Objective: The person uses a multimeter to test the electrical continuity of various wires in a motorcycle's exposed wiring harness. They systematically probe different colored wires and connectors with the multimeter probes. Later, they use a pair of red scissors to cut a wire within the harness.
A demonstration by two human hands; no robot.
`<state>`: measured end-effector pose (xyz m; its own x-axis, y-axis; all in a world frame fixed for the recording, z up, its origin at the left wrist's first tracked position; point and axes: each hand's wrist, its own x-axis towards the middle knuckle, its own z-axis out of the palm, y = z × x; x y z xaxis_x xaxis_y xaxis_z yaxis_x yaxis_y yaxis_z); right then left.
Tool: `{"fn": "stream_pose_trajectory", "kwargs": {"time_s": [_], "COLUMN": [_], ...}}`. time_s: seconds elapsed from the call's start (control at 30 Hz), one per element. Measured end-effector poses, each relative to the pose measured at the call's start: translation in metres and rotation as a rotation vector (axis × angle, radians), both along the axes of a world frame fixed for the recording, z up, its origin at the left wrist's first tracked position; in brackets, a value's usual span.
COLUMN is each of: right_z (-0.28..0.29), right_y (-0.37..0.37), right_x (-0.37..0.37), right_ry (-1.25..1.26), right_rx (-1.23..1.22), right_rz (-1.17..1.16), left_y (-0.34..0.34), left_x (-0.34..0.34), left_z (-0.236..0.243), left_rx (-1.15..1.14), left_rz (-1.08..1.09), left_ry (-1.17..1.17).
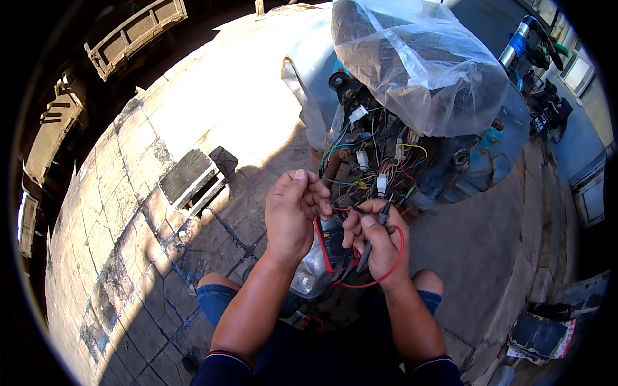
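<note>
Sleeves (222,371): cut off below
Multimeter (334,244): partly hidden
Right hand (381,244): curled, gripping dark probe (385,213)
Left hand (291,215): raised, half-curled, hold unclear

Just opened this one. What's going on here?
A person works bare-handed at an exposed bundle of thin coloured wires with white connectors. The right hand grips a dark test probe, with a red cable looping beside it. The left hand is raised near the wires, fingers curled; whether it pinches one is unclear. Between the forearms sits a red-edged meter. Beyond the wiring, clear plastic sheeting covers a bulky shape.
</note>
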<state>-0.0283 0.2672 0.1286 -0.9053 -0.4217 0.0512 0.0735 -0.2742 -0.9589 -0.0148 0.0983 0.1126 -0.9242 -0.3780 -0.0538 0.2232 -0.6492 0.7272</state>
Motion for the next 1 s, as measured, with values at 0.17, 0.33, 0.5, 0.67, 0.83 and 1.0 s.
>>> {"fn": "stream_pose_trajectory", "kwargs": {"time_s": [0.17,0.33,0.5,0.67,0.83,1.0], "right_z": [0.002,0.0,0.0,0.0,-0.006,-0.004], "right_y": [0.002,0.005,0.0,0.0,0.002,0.006], "right_x": [0.006,0.008,0.007,0.006,-0.001,0.001], "right_ry": [0.036,0.107,0.289,0.311,0.194,0.229], "right_rx": [0.027,0.145,0.278,0.403,0.301,0.258], "right_rz": [-0.035,-0.06,-0.126,-0.179,-0.234,-0.225], "left_y": [0.001,0.023,0.033,0.03,0.025,0.003], "left_x": [0.005,0.033,0.033,0.034,0.04,0.076], "left_z": [-0.006,0.004,0.007,0.007,0.009,0.006], "left_rx": [-0.032,-0.548,-1.091,-1.169,-0.947,-0.847], "left_rz": [0.012,0.007,-0.021,0.031,0.119,0.016], "left_ry": [-0.012,-0.038,-0.095,-0.037,0.021,-0.057]}}
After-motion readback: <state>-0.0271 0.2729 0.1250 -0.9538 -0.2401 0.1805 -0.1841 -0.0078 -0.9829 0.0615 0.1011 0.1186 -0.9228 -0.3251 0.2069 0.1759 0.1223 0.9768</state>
